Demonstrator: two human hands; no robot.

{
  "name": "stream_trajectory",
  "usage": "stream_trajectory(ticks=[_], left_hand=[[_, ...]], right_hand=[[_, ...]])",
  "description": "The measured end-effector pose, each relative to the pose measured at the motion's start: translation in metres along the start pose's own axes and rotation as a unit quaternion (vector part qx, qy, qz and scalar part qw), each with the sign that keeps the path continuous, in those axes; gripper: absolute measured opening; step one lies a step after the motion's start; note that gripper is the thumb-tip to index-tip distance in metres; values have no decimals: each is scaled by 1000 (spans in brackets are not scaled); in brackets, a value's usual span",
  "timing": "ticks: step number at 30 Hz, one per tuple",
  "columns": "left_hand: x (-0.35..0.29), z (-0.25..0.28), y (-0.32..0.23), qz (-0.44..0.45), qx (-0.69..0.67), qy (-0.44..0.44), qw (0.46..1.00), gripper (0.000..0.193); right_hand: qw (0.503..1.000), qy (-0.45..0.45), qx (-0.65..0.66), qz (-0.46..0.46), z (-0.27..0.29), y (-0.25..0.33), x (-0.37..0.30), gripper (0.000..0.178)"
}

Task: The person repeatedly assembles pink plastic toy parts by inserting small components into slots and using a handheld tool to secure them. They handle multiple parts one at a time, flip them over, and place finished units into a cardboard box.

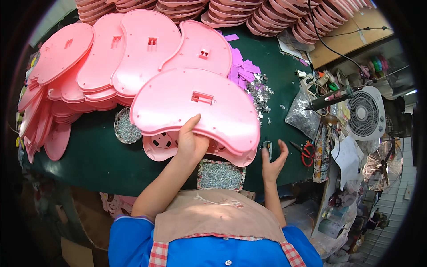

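My left hand (194,146) grips the near edge of a pink curved plastic shell (178,98), thumb on top. The shell is tilted and has a rectangular slot in its face. Another pink plastic piece (156,152) with round dark openings lies under it, mostly hidden. To the right, my right hand (272,169) is open, thumb and fingers apart. A small silvery part (267,146) shows at its thumb tip; I cannot tell whether they touch. Small metal pieces fill a rectangular tray (221,175) close to my apron.
Stacked pink shells (147,49) cover the table's left and back. A round tin (127,127) holds small metal pieces. Purple strips (242,69) and loose silvery parts (261,93) lie behind. Red-handled scissors (308,153), a plastic bag (303,113) and a fan (365,112) stand right.
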State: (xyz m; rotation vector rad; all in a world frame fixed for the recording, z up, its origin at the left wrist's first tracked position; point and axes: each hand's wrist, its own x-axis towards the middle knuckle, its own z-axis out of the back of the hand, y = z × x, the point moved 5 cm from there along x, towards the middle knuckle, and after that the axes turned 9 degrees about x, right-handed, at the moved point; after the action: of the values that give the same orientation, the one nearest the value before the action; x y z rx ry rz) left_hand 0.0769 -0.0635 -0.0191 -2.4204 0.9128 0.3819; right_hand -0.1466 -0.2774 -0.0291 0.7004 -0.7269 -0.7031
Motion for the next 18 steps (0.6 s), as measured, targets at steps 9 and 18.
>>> stream_trajectory(ticks=[9, 18], left_hand=[[-94, 46, -5, 220, 61, 45, 972, 46], [-71, 93, 9, 183, 76, -62, 978, 25]], right_hand=[[958, 117, 204, 163, -63, 113, 95, 27], [870, 354, 340, -57, -184, 133, 125, 25]])
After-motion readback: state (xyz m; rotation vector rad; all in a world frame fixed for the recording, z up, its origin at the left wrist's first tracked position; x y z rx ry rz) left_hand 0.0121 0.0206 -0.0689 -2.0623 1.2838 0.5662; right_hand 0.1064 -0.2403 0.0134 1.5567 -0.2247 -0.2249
